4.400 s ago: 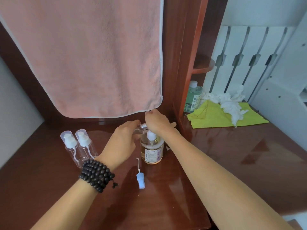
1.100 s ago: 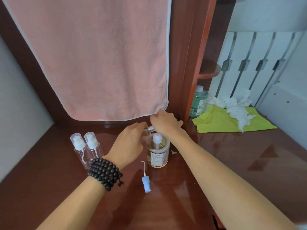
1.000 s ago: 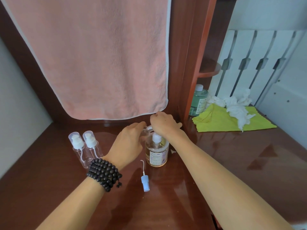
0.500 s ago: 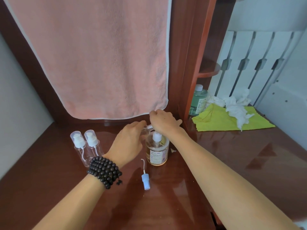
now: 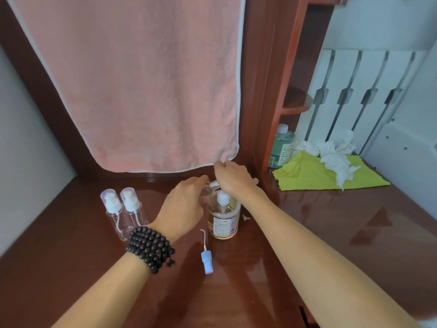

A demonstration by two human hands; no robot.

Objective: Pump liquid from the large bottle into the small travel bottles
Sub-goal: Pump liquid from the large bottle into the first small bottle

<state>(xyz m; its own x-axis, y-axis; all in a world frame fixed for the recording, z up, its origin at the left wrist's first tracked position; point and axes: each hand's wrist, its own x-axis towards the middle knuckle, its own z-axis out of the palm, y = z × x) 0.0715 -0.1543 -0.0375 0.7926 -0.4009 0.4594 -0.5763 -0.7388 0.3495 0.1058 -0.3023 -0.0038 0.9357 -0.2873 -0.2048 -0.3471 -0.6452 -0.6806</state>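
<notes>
A: What is seen nearest?
B: A blue spray cap (image 5: 206,261) is laid on the table (image 5: 307,233).
A: And farther?
B: The large bottle (image 5: 223,218) is stood centrally; a small travel bottle (image 5: 211,187) is clamped in the left hand (image 5: 184,207); the right hand (image 5: 233,177) is pressed closed over the pump.

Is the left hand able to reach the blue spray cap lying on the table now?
Probably not yet: the left hand holds a small bottle at the pump. Otherwise the way looks free; the blue spray cap lies uncovered beside that wrist.
</notes>
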